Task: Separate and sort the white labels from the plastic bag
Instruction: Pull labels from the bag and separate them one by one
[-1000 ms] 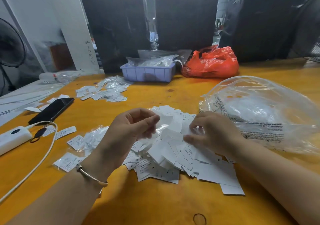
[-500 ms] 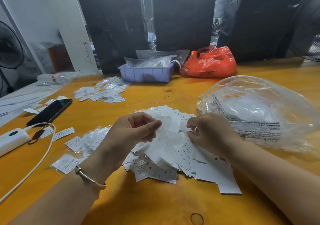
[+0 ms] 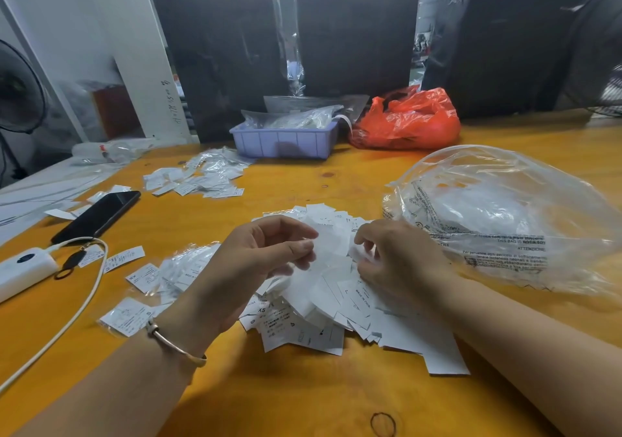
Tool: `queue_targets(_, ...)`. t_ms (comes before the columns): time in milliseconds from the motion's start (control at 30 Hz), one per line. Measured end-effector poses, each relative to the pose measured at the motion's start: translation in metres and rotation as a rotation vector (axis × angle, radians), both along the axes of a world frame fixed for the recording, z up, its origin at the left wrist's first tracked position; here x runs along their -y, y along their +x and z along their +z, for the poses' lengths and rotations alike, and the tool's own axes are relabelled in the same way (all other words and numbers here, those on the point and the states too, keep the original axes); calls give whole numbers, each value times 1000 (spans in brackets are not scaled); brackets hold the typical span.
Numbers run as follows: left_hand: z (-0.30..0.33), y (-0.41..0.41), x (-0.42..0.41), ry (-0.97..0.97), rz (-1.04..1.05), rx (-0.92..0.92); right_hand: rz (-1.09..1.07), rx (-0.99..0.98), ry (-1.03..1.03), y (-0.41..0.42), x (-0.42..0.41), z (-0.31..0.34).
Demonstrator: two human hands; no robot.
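Observation:
A heap of white labels (image 3: 340, 305) lies in the middle of the orange table (image 3: 303, 399). My left hand (image 3: 249, 268) is raised just over the heap's left side and pinches a few white labels between thumb and fingers. My right hand (image 3: 400, 261) rests on the heap's right side with fingers curled into the labels; what it holds is hidden. A large clear plastic bag (image 3: 505, 218) with printed warnings lies crumpled to the right, close to my right wrist.
Small bagged labels (image 3: 175, 275) lie left of the heap, with another group (image 3: 198, 177) farther back. A black phone (image 3: 97, 216), a white power bank (image 3: 23, 265) and its cable are at the left. A lilac tray (image 3: 286, 139) and red bag (image 3: 407, 120) stand behind.
Both hands have drawn closer together over the heap. My right hand has shifted slightly left and curled deeper into the labels; my left keeps its pinch.

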State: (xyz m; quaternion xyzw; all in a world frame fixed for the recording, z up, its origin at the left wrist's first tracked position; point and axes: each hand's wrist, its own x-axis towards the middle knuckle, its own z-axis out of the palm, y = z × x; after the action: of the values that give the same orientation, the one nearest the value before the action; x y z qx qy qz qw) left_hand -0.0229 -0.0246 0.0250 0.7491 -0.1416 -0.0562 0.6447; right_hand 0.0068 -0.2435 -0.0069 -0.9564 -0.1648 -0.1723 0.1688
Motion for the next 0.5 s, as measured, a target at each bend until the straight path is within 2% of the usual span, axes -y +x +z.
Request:
queue_targets(133, 0, 0, 0, 7, 1, 0, 10, -206, 154, 1, -1, 1)
queue_targets(233, 0, 0, 0, 7, -4, 0, 12, -250, 201, 2, -3, 2)
queue_targets(367, -1, 1, 0, 2, -6, -4, 28, -73, 136, -2, -1, 5)
queue_targets(500, -2, 1, -1, -2, -7, -8, 20, 53, -35, -6, -2, 7)
